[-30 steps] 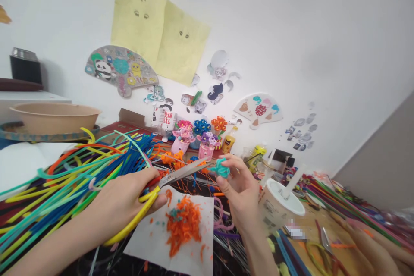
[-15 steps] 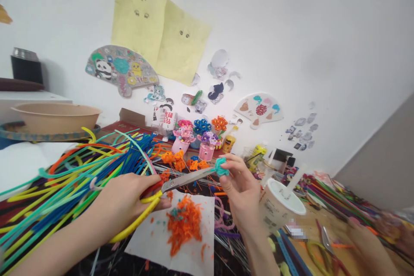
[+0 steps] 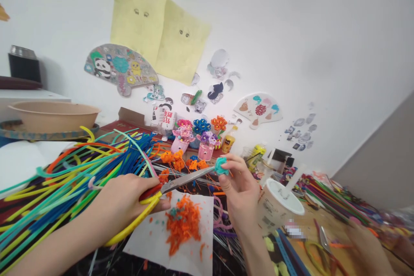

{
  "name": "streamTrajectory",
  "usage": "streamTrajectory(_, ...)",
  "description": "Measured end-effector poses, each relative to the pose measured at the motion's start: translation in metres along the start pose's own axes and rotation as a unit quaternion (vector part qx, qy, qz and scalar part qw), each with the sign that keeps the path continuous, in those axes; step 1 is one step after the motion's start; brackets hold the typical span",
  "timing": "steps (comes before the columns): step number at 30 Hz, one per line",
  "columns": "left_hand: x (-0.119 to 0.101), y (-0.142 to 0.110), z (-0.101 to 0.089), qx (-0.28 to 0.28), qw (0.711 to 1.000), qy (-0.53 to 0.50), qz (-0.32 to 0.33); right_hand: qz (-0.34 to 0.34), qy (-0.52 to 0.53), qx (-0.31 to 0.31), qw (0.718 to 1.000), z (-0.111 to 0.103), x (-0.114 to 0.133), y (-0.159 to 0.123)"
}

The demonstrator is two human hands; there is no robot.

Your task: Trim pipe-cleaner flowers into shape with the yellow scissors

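My left hand (image 3: 136, 200) grips a pair of scissors (image 3: 171, 185) with red and yellow handles, the blades pointing right and looking nearly closed. Their tips touch or nearly touch a small teal fuzzy flower (image 3: 221, 166), made of pipe cleaner. My right hand (image 3: 241, 185) pinches that flower between thumb and fingers. Below the blades, a white paper sheet (image 3: 155, 241) bears a heap of orange fuzz clippings (image 3: 184, 224) with a few teal bits. Several orange pipe-cleaner flowers (image 3: 177, 160) lie just behind the scissors.
Many coloured pipe cleaners (image 3: 80, 181) spread at left beside a tan bowl (image 3: 54, 114). At right stand a lidded cup (image 3: 281, 202) and a second pair of scissors (image 3: 323, 250), near another person's blurred hand (image 3: 365, 241). Small pots of flowers (image 3: 205, 151) stand by the wall.
Hands, scissors and teal flower hold almost the same place. The whole view has shifted slightly; the other person's hand at right has moved a little.
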State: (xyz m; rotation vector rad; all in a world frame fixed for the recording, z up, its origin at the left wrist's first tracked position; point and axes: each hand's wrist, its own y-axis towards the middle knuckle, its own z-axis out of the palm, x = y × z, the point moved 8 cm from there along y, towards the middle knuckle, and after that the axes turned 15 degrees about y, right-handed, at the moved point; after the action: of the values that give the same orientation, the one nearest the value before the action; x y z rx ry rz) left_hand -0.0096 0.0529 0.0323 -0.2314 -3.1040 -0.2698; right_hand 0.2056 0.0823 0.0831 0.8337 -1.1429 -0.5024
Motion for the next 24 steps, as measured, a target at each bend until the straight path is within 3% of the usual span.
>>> streamTrajectory(16,-0.0066,-0.0005,-0.0011,0.033,0.999,-0.013,0.006,-0.034,-0.021,-0.031,0.999,0.0055,0.0071,-0.0022)
streamTrajectory(24,-0.0052,-0.0005,-0.0015,0.012,1.0,-0.018,0.009,-0.039,-0.02,-0.039,0.998,0.0052,0.0063,-0.0021)
